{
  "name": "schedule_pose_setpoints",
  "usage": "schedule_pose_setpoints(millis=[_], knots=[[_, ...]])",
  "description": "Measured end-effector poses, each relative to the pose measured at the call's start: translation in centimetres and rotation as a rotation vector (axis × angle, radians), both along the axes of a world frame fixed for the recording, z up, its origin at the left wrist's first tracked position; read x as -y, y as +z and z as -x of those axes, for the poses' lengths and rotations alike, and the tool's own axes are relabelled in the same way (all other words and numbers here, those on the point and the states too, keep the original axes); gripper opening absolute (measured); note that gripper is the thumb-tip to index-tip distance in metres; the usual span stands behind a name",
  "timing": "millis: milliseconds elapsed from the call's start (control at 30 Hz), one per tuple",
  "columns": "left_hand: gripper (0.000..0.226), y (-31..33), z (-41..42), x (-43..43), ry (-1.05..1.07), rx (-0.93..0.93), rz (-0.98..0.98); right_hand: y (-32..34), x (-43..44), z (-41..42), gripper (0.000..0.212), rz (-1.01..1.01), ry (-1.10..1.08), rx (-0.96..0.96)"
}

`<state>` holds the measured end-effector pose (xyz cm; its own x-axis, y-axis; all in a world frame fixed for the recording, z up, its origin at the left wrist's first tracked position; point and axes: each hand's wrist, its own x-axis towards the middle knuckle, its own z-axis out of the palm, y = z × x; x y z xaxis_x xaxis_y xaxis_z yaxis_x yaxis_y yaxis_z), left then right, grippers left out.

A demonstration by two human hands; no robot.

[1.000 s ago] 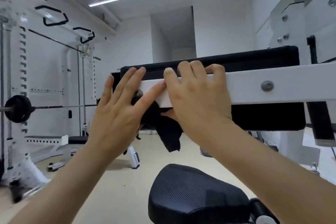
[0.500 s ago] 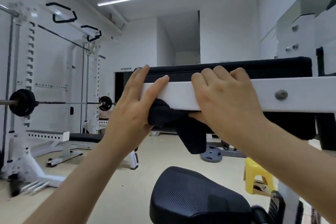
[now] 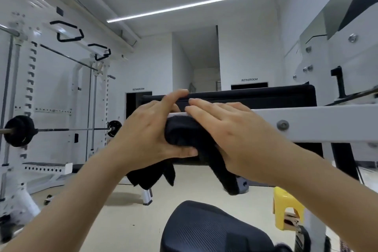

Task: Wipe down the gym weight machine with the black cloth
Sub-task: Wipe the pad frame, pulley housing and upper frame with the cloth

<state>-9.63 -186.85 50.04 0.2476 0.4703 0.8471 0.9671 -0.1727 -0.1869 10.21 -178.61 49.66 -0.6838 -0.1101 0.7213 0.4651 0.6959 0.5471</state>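
At the weight machine, your left hand [image 3: 147, 129] grips the bunched black cloth [image 3: 182, 131] from below, thumb hooked under the wad and fingers reaching up to the black pad [image 3: 255, 96]. Your right hand [image 3: 235, 129] lies flat on top with straight fingers, pressing the cloth against the near end of the white bar [image 3: 327, 127]; its thumb is hidden. The cloth sits right at the bar's end, so a stroke to your left would likely carry it off into open air. The flat right hand only presses, so if it eases off, the wad may drop toward the seat [image 3: 214, 231]. Loose tails [image 3: 147, 178] hang below the bar, and wiping right could drag the cloth onto the bolt head [image 3: 282, 124] and snag it.
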Motion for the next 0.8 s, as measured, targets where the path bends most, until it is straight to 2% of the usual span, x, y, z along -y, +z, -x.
schedule_pose_setpoints(millis=[100, 167, 233, 367, 433, 500, 600, 667, 733, 800], knots=[[0.061, -0.4, 1.0, 0.7, -0.280, 0.196, -0.034, 0.1, 0.2, -0.6, 0.090, 0.094, 0.114, 0.061], [0.040, -1.1, 1.1, 0.6, -0.279, 0.125, -0.159, -0.1, 0.2, -0.4, 0.083, 0.038, 0.097, 0.068], [0.029, -1.7, 0.8, 0.3, -0.220, 0.004, -0.278, -0.3, -0.1, -0.3, 0.072, -0.001, 0.078, 0.084], [0.026, -2.5, 1.0, 0.6, -0.197, -0.072, -0.283, -0.3, -0.2, -0.6, 0.044, 0.013, 0.139, 0.087], [0.036, -3.0, 1.1, 0.8, -0.110, -0.132, -0.212, -0.1, -0.1, -0.9, 0.047, 0.016, 0.204, 0.031], [0.054, -2.9, 1.5, 0.8, 0.053, -0.294, -0.186, 0.1, 0.2, -1.1, 0.046, 0.026, 0.264, -0.047], [0.047, -1.4, 2.3, 0.2, 0.071, -0.395, -0.199, 0.4, 1.3, -0.7, 0.038, 0.082, 0.225, -0.124], [0.037, -0.2, 2.6, -0.3, -0.065, -0.302, -0.204, 0.9, 2.1, 0.3, 0.030, 0.127, 0.137, -0.120], [0.035, 0.9, 2.7, -0.8, -0.251, -0.137, -0.168, 2.1, 2.2, 1.6, 0.036, 0.142, 0.039, -0.082], [0.035, 1.5, 2.8, -1.1, -0.353, 0.010, -0.105, 3.5, 1.8, 2.6, 0.041, 0.161, 0.030, -0.068]])
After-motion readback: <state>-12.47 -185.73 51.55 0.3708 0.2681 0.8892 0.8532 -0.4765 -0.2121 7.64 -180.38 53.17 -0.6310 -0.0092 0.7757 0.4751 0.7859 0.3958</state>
